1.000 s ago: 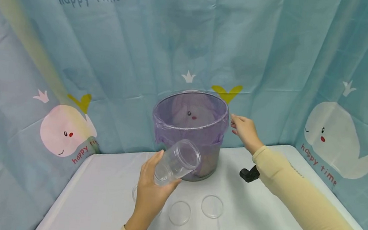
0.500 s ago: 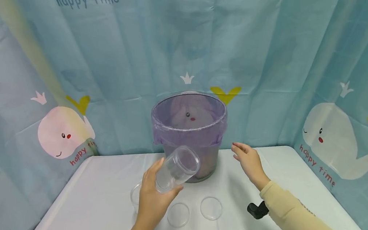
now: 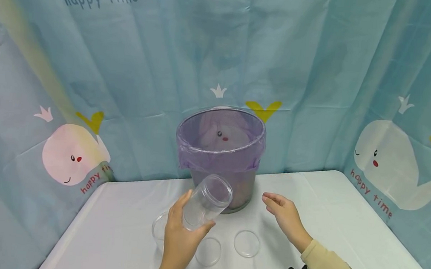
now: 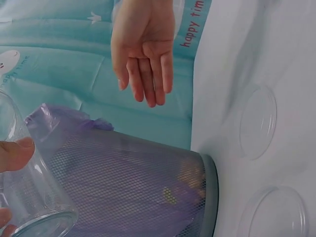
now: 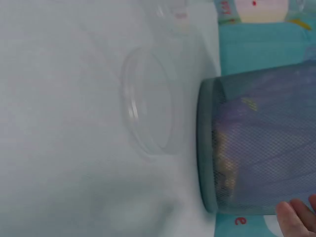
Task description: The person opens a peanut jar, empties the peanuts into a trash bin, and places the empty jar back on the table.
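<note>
My left hand (image 3: 183, 238) grips a clear plastic jar (image 3: 208, 202) round its side; the jar is tilted and I see nothing in it. In the left wrist view the thumb (image 4: 19, 150) presses on the wall of the jar (image 4: 42, 197). My right hand (image 3: 285, 219) is in the air beside the wastebasket, holding nothing. Its fingers hang nearly straight in the left wrist view, where the right hand (image 4: 145, 54) shows its palm. Two round clear lids (image 3: 246, 243) (image 3: 209, 252) lie on the table in front of the wastebasket.
A mesh wastebasket (image 3: 239, 188) with a purple bag (image 3: 218, 160) over its rim stands at the back of the white table (image 3: 123, 224). Yellowish things (image 5: 226, 165) show through its mesh. Another clear round item (image 3: 159, 225) is partly behind my left hand. A printed curtain (image 3: 147, 81) hangs behind.
My right hand has come down from beside the wastebasket's rim to lower, near its base. My left hand and the jar have sunk slightly.
</note>
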`<state>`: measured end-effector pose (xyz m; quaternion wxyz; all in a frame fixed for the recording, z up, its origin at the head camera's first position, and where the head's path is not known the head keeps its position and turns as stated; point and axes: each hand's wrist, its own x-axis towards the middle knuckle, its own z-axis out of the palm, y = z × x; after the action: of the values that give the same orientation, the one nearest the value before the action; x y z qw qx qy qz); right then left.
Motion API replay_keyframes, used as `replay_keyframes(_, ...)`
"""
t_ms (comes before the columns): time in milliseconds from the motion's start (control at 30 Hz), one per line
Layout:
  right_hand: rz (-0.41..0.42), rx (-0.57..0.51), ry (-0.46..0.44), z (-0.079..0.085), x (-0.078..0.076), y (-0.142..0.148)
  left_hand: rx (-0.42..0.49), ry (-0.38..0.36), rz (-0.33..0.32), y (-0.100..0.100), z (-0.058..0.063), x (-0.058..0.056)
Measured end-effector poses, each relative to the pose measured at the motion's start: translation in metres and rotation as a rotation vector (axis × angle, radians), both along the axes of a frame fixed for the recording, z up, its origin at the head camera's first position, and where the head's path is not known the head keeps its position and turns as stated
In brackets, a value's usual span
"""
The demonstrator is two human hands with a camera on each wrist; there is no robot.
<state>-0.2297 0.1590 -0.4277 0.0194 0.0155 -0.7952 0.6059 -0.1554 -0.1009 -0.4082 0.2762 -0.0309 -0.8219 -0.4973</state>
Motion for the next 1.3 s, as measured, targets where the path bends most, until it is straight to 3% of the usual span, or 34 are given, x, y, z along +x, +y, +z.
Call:
replay_keyframes(300,-0.037,0.090,-0.054,-0.018,0.019,-0.003,0.081,-0.133,-0.010,0.006,-0.007,0.002)
replay_keyframes(667,-0.042,0.061,-0.112,-0.034,0.032,-0.009,0.121,-0.173,0.008,0.011,-0.019,0.002)
replay_keyframes(1000,0.045,0.179,-0.058,-0.041,0.040,-0.012,0.142,-0.197,0.010,0.019,-0.028,0.004)
replay_keyframes(1300,0.122,0.289,-0.085,-0.047,0.041,-0.013,0.155,-0.193,0.013,0.026,-0.040,0.004)
